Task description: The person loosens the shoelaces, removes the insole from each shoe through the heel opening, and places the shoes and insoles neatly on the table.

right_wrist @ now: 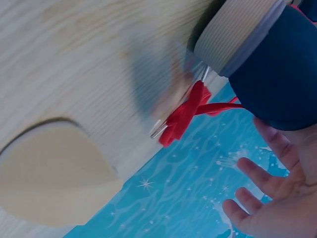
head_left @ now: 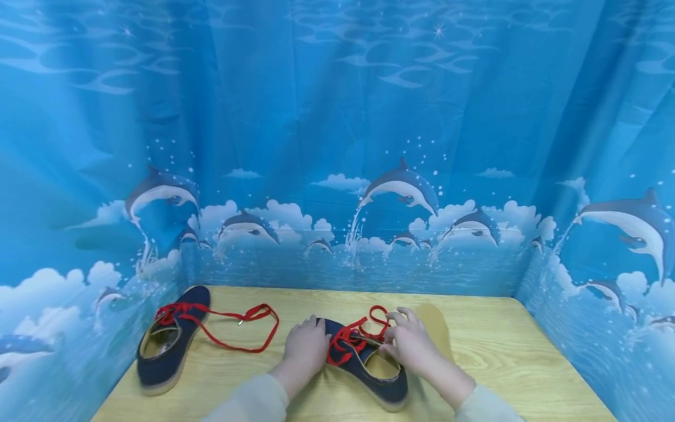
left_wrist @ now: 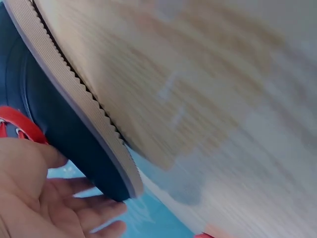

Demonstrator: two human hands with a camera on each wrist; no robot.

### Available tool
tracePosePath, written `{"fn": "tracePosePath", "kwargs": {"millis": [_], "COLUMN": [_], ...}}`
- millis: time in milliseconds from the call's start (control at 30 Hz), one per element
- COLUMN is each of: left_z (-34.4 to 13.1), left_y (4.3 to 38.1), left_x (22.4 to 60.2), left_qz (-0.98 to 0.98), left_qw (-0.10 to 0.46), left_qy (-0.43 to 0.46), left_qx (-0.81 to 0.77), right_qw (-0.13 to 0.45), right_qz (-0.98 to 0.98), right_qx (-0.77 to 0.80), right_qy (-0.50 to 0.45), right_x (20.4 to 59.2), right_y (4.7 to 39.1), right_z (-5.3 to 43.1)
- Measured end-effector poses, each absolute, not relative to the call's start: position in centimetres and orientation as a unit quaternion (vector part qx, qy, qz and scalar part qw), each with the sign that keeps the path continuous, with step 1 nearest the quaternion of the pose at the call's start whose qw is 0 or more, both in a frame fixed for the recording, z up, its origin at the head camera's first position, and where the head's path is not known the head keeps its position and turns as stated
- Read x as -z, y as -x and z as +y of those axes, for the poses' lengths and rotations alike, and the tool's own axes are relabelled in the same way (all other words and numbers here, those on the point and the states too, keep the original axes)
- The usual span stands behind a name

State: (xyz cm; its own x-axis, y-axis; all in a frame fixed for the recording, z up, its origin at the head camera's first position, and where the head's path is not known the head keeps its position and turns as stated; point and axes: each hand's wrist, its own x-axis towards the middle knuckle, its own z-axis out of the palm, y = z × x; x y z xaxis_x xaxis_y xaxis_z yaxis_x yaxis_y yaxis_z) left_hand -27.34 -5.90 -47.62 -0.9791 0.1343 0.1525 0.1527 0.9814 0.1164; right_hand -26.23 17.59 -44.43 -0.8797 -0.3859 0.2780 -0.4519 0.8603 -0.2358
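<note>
A navy shoe [head_left: 371,375] with red laces [head_left: 345,343] lies on the table, its toe pointing away to the left. My left hand [head_left: 308,346] grips the toe; in the left wrist view the thumb lies on top by the laces and the fingers reach around the toe [left_wrist: 111,171]. Beside the shoe's opening is my right hand [head_left: 413,343], its fingers loosely extended in the right wrist view and its thumb hidden behind the heel [right_wrist: 277,74]. Loose lace ends with silver tips [right_wrist: 185,111] lie on the table beyond the shoe.
Another navy shoe [head_left: 171,346] stands at the table's left edge, its red lace [head_left: 263,346] looped out to the right. A tan insole [head_left: 433,328] lies behind my right hand. A blue dolphin-print curtain [head_left: 337,146] encloses the wooden table [head_left: 506,363].
</note>
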Motion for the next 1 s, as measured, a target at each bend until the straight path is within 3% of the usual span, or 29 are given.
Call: {"fn": "tracePosePath", "kwargs": {"millis": [400, 700, 1000], "left_z": [-5.8, -7.5, -8.1], "left_y": [26.9, 29.1, 28.7], "left_x": [47.3, 47.7, 48.0], "left_qz": [-0.994, -0.98, -0.975], "left_qw": [0.072, 0.05, -0.002], "left_qy": [0.043, 0.16, 0.197], "left_qx": [0.064, 0.109, 0.106], "right_qw": [0.118, 0.108, 0.12], "right_qz": [-0.964, -0.973, -0.969], "right_qx": [-0.13, -0.084, -0.101], "right_qy": [-0.197, -0.187, -0.192], "right_x": [43.6, 43.0, 44.2], "right_y": [26.2, 24.8, 25.0], "right_z": [17.8, 17.9, 18.5]}}
